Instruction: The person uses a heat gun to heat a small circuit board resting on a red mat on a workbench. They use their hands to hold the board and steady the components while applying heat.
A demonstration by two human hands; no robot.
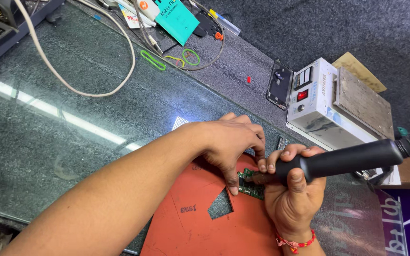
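Observation:
A small green circuit board lies on a red-orange mat on the glass-topped bench. My left hand reaches across from the left and presses down on the board with thumb and fingertips. My right hand, with a red thread band at the wrist, is wrapped around the black handle of a hot-air or soldering tool. The tool's metal nozzle points left onto the board, between my two hands. Much of the board is hidden under my fingers.
A white heating station with a metal plate stands at the right. A bare phone frame lies beside it. A white cable, coloured rubber bands and a teal packet lie at the back.

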